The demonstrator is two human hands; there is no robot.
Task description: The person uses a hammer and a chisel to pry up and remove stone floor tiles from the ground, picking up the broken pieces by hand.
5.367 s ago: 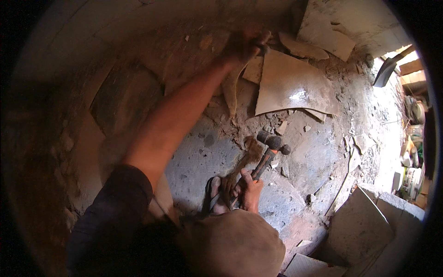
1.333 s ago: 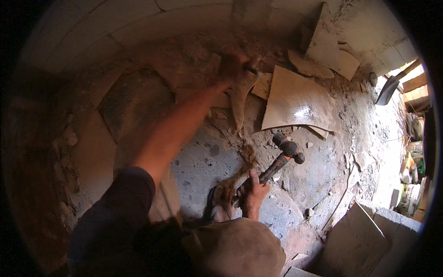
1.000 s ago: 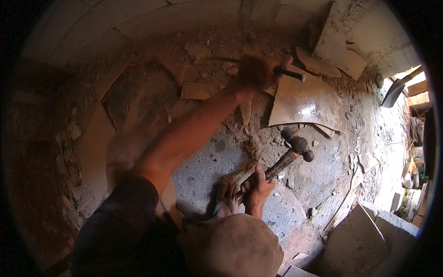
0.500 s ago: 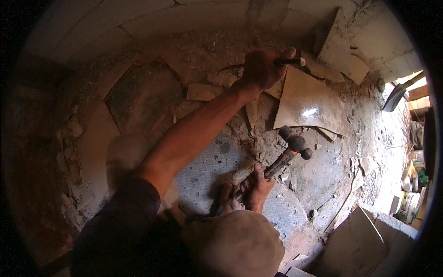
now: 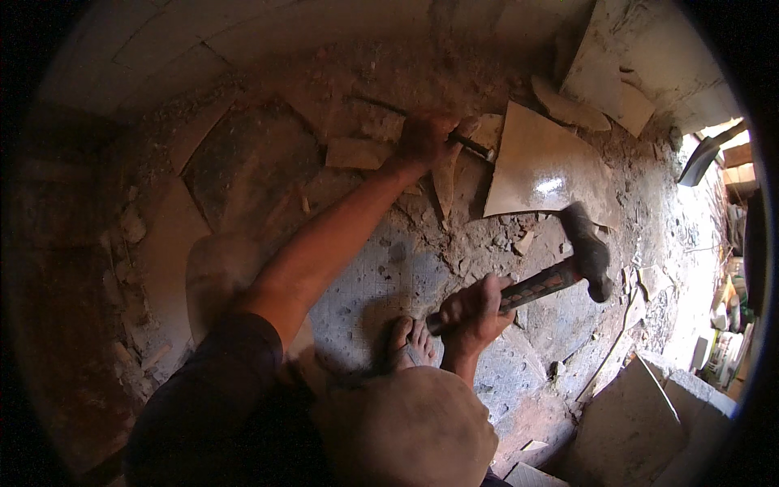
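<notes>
My left hand [image 5: 428,142] is closed round a thin metal chisel [image 5: 476,147] among the rubble near the far wall. The chisel's blunt end sticks out to the right of my fist and its slim point reaches out to the left. In my right hand [image 5: 477,315], nearer to me, is the dark grip of a hammer [image 5: 542,281]. Its heavy rounded head [image 5: 588,252] is raised to the right, apart from the chisel. A large broken tile [image 5: 544,162] lies to the right of my left hand, with a smaller tile piece [image 5: 355,153] to its left.
My bare foot [image 5: 412,341] stands on grey mortar [image 5: 357,300] just left of the hammer grip. More tile slabs [image 5: 633,414] lean at the near right. A shovel-like blade [image 5: 699,165] and assorted clutter [image 5: 722,349] are at the bright right edge. Loose chips cover the middle.
My left hand has come left and slightly nearer with the chisel, which now slants down to the right. My right hand has swung the hammer to the right and turned its head.
</notes>
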